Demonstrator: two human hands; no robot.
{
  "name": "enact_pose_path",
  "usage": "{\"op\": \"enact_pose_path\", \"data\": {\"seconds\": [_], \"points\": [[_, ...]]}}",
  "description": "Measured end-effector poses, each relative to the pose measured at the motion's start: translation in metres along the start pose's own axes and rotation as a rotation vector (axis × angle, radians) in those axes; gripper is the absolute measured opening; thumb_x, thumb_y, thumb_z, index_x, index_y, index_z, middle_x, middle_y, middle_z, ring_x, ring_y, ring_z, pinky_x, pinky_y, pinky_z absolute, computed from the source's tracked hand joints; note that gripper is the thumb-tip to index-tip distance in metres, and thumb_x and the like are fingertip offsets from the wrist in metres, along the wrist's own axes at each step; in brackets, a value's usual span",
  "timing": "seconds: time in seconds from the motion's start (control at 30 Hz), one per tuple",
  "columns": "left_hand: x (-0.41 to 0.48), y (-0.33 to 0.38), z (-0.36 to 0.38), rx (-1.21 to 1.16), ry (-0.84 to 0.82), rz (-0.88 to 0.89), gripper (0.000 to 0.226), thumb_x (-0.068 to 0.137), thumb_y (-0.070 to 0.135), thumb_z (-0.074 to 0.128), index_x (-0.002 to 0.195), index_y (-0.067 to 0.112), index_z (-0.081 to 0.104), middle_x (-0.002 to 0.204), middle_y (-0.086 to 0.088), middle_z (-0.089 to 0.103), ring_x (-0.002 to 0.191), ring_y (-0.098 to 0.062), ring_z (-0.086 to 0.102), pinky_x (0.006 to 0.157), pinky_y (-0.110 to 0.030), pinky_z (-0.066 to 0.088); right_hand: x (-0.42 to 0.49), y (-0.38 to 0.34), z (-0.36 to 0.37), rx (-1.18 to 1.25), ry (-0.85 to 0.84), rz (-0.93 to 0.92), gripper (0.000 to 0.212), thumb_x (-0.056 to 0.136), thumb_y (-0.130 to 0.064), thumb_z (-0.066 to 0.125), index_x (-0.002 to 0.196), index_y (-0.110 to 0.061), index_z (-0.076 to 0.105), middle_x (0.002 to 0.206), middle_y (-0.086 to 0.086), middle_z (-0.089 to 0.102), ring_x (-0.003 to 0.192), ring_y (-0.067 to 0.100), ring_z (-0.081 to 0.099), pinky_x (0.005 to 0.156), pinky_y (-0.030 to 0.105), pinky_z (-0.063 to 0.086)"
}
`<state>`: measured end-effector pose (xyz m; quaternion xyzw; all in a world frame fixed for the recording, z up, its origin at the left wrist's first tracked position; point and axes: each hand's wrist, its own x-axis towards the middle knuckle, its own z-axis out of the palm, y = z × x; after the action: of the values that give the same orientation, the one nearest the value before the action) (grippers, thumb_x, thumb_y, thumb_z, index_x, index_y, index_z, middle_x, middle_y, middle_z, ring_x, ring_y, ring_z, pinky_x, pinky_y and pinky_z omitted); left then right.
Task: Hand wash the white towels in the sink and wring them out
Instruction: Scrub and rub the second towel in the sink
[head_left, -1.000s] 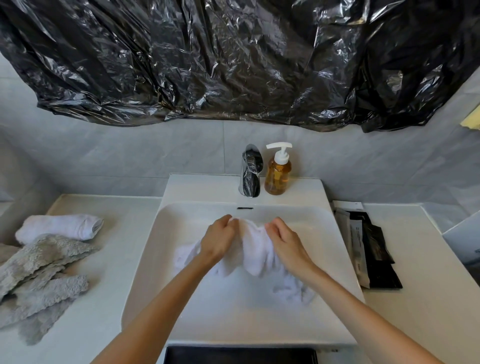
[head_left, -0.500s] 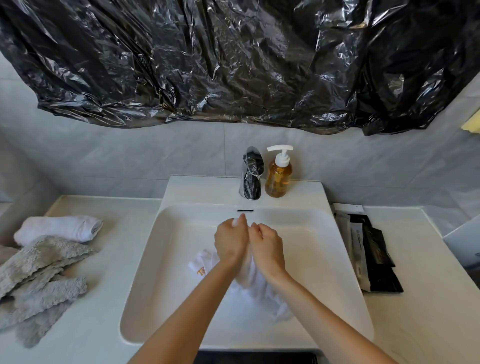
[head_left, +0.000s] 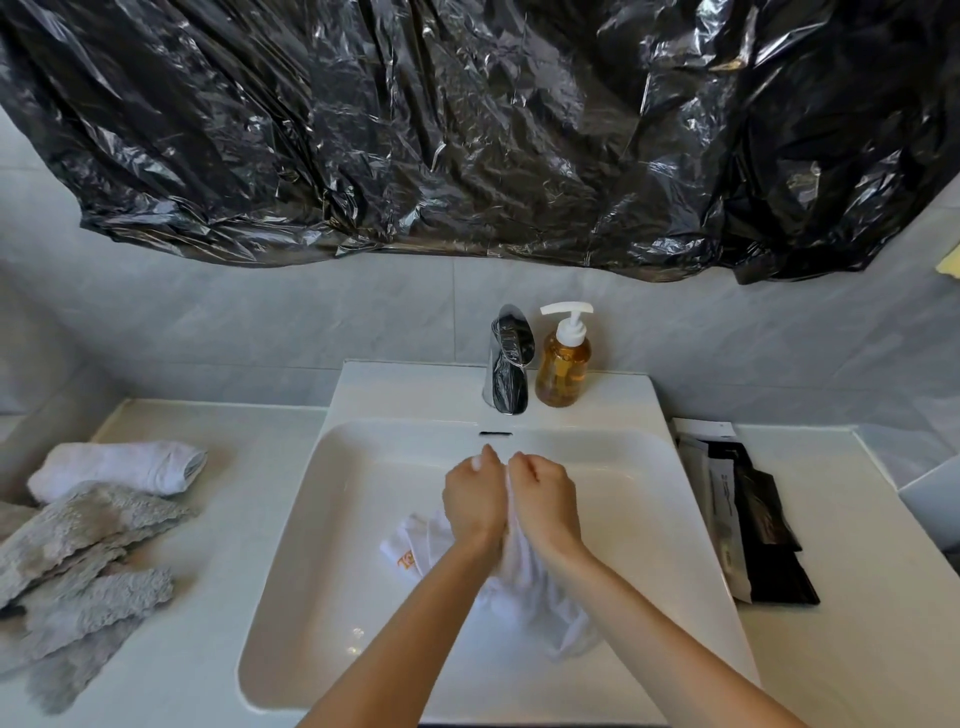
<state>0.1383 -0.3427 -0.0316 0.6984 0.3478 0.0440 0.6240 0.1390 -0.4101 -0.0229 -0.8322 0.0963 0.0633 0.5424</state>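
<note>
A wet white towel (head_left: 524, 582) hangs bunched over the white sink (head_left: 332, 519), with a corner bearing an orange mark (head_left: 408, 558) spread to the left. My left hand (head_left: 474, 501) and my right hand (head_left: 545, 503) are fisted side by side, knuckles touching, both gripping the towel's upper part. Most of the cloth between the palms is hidden. Another white towel (head_left: 119, 465) lies rolled on the counter at the left.
A chrome faucet (head_left: 509, 358) and an amber soap pump bottle (head_left: 563, 358) stand behind the basin. Grey fluffy cloths (head_left: 78, 551) lie on the left counter. Black and white packets (head_left: 743, 514) rest on the right counter. Black plastic sheeting (head_left: 467, 130) covers the wall above.
My hands were apart with the towel spread between them; they came together at the middle of the basin, bunching the towel into a narrow hanging bundle.
</note>
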Motion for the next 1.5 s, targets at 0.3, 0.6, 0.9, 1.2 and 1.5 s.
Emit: {"op": "enact_pose_path", "data": {"seconds": [0.3, 0.6, 0.9, 1.2, 1.5], "points": [[-0.003, 0.004, -0.001, -0.133, -0.148, 0.139, 0.047, 0.095, 0.031, 0.056, 0.054, 0.02, 0.038, 0.048, 0.006, 0.042, 0.056, -0.017, 0.039, 0.059, -0.031, 0.035, 0.011, 0.017, -0.004, 0.063, 0.096, 0.024, 0.041, 0.098, -0.019, 0.041, 0.057, -0.017, 0.039, 0.059, -0.002, 0.046, 0.062, 0.017, 0.041, 0.062, 0.031, 0.032], [0.01, 0.031, -0.032, 0.536, -0.659, 0.17, 0.066, 0.094, 0.069, 0.028, 0.12, 0.021, 0.065, 0.118, 0.002, 0.058, 0.115, -0.019, 0.053, 0.096, -0.029, 0.036, 0.022, -0.001, -0.051, 0.246, -0.241, -0.08, 0.036, 0.099, -0.033, 0.051, 0.084, -0.004, 0.068, 0.083, 0.002, 0.069, 0.079, 0.01, 0.063, 0.078, 0.025, 0.047], [0.0, 0.041, -0.029, -0.138, -0.444, 0.033, 0.043, 0.087, 0.049, 0.066, 0.085, 0.006, 0.064, 0.082, -0.019, 0.065, 0.074, -0.025, 0.064, 0.08, -0.034, 0.052, 0.003, 0.046, -0.052, -0.101, -0.492, -0.018, 0.042, 0.099, -0.053, 0.031, 0.115, -0.03, 0.063, 0.111, -0.013, 0.062, 0.105, 0.009, 0.057, 0.093, 0.028, 0.042], [0.021, 0.027, -0.05, -0.124, -0.063, 0.008, 0.037, 0.085, 0.03, 0.072, 0.058, 0.013, 0.053, 0.059, -0.005, 0.055, 0.06, -0.022, 0.051, 0.063, -0.03, 0.044, 0.005, 0.008, -0.071, 0.381, -0.19, 0.125, 0.039, 0.092, -0.046, 0.057, 0.091, -0.008, 0.066, 0.09, 0.009, 0.069, 0.085, 0.021, 0.063, 0.071, 0.028, 0.048], [-0.029, 0.017, 0.004, -0.045, -0.087, 0.029, 0.044, 0.1, 0.033, 0.042, 0.074, 0.006, 0.065, 0.077, -0.011, 0.07, 0.079, -0.029, 0.064, 0.078, -0.039, 0.051, -0.004, -0.025, -0.013, 0.035, 0.15, 0.005, 0.044, 0.096, -0.032, 0.045, 0.057, -0.016, 0.056, 0.072, 0.006, 0.066, 0.074, 0.027, 0.06, 0.067, 0.033, 0.045]]}}
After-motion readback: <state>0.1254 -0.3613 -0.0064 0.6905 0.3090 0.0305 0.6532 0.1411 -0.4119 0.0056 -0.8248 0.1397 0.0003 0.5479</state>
